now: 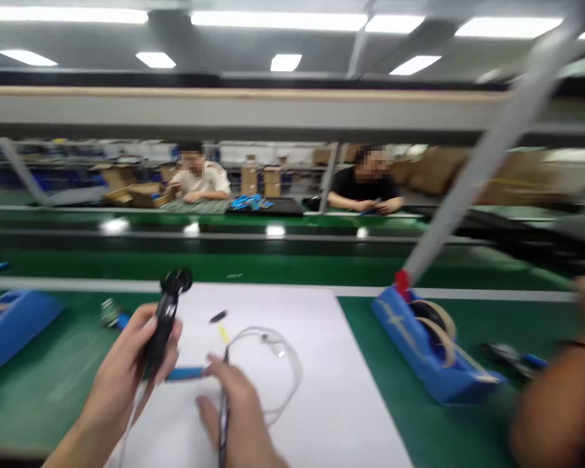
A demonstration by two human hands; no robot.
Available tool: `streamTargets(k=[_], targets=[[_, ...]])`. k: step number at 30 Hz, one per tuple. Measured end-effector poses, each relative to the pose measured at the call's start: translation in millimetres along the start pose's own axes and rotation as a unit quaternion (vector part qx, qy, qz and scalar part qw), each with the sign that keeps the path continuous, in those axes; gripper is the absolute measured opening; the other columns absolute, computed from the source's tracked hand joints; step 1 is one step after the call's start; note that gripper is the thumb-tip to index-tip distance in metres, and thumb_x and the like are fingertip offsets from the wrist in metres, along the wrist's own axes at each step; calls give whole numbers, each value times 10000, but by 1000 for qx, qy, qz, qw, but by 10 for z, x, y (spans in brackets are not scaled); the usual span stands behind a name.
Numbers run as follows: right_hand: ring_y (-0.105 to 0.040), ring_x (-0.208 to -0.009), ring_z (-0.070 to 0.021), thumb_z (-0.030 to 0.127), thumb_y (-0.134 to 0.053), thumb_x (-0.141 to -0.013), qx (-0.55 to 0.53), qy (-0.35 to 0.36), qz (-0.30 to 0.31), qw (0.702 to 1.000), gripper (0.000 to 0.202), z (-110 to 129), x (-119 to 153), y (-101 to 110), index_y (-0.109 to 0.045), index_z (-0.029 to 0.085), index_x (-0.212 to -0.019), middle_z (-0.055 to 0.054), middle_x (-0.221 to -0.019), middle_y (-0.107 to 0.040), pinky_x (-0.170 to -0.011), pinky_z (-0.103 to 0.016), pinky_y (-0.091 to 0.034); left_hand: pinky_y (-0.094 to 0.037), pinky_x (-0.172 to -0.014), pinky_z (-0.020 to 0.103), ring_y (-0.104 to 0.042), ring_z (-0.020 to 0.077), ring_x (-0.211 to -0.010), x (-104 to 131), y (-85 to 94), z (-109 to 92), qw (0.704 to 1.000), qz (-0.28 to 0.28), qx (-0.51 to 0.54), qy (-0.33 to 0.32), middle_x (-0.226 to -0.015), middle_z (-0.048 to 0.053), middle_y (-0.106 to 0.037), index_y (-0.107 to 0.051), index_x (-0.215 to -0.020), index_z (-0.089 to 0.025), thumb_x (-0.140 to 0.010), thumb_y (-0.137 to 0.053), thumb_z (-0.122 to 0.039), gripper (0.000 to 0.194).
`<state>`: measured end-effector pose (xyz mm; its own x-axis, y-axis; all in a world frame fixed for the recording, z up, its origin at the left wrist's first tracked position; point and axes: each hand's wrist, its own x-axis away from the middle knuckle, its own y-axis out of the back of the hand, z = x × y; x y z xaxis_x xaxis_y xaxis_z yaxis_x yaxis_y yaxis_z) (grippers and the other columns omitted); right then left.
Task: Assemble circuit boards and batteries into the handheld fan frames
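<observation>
My left hand (134, 354) is closed round a black handheld device (163, 325) with a round head pointing up; a thin pale cable hangs below it. My right hand (238, 403) has a dark, slim pen-like tool (223, 416) held against it, its fingertips near the end of a blue stick-shaped item (185, 374). Both hands are over a white sheet (322, 364). On the sheet lie a coiled pale cable (297, 367) with a metal plug, a small black piece (218, 316) and a yellow piece (223, 334). Motion blurs the view.
A blue tape dispenser (429, 351) stands right of the sheet, another (17, 325) at the left. Pliers (507, 357) lie near another person's arm (560, 390) at the right. A slanted metal post (482, 149) rises behind. Two people sit across the green bench.
</observation>
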<state>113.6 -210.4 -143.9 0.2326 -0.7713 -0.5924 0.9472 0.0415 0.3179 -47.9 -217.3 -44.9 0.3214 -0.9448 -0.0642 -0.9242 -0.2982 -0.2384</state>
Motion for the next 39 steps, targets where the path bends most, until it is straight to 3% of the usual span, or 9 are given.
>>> streamTargets(k=[4, 9, 13, 17, 25, 29, 32, 37, 39], targets=[[-714, -962, -239, 286, -570, -930, -23, -82, 12, 996, 226, 25, 47, 231, -674, 182, -1102, -127, -1158, -709, -871, -373, -588, -308, -439, 220, -434, 51, -398, -170, 441, -335, 996, -28, -8, -81, -796, -17, -631, -488, -927, -218, -907, -595, -356, 176], [-696, -965, -296, 483, -686, -839, 43, -193, -85, 977, 347, -138, 175, 729, -700, 188, -1022, -106, -1074, -729, -912, -426, -545, -256, -397, 228, -435, 72, -393, -452, 1257, -468, 975, -128, -114, -140, -770, -23, -645, -444, -903, -229, -868, -596, -317, 179], [-674, -995, -340, 523, -688, -800, 101, -270, -135, 948, 377, -103, 207, 936, -704, 177, -947, -110, -1042, -728, -999, -484, -500, -244, -368, 214, -376, 69, -370, -712, 1742, -376, 939, -244, -203, -136, -700, -46, -618, -404, -886, -237, -830, -568, -346, 205], [-673, -988, -338, 514, -685, -799, 106, -279, -144, 943, 369, -143, 241, 965, -706, 171, -934, -108, -1021, -729, -989, -476, -507, -255, -368, 209, -377, 75, -376, -860, 1991, -123, 919, -278, -249, -127, -662, -57, -597, -389, -903, -240, -796, -575, -364, 248], [-699, -932, -252, 448, -671, -871, 90, -228, -97, 965, 281, -395, 443, 1040, -707, 190, -976, -67, -1022, -744, -881, -355, -555, -363, -514, 242, -498, 127, -527, -649, 1775, 369, 890, -198, -403, -83, -747, -5, -674, -501, -964, -225, -841, -595, -409, 240], [-698, -917, -233, 402, -645, -908, 122, -178, -77, 973, 246, -475, 493, 1063, -711, 195, -1023, -60, -1036, -740, -866, -343, -557, -423, -674, 321, -626, 239, -785, -484, 1537, 567, 755, -64, -651, -46, -915, 61, -695, -525, -1082, -218, -955, -407, -418, 264], [-692, -967, -239, 338, -622, -929, 143, -126, -51, 980, 225, -507, 508, 1052, -694, 185, -1077, -71, -1069, -726, -889, -360, -550, -452, -779, 378, -618, 307, -1002, -381, 1436, 677, 669, -14, -741, -55, -1062, 127, -662, -527, -1125, -182, -979, -326, -368, 311], [-668, -1023, -219, 223, -593, -947, 144, -84, -29, 986, 205, -502, 512, 1020, -655, 195, -1140, -69, -1108, -700, -915, -359, -537, -456, -865, 484, -536, 392, -1096, -261, 1216, 642, 577, -56, -810, -92, -1164, 202, -593, -562, -1196, -113, -941, -437, -446, 438], [-665, -1027, -210, 211, -590, -950, 141, -93, -28, 985, 200, -496, 506, 1014, -652, 200, -1139, -64, -1108, -698, -914, -349, -535, -450, -885, 504, -506, 404, -1120, -275, 987, 621, 567, -86, -808, -133, -1217, 211, -568, -581, -1234, -113, -925, -492, -444, 462]])
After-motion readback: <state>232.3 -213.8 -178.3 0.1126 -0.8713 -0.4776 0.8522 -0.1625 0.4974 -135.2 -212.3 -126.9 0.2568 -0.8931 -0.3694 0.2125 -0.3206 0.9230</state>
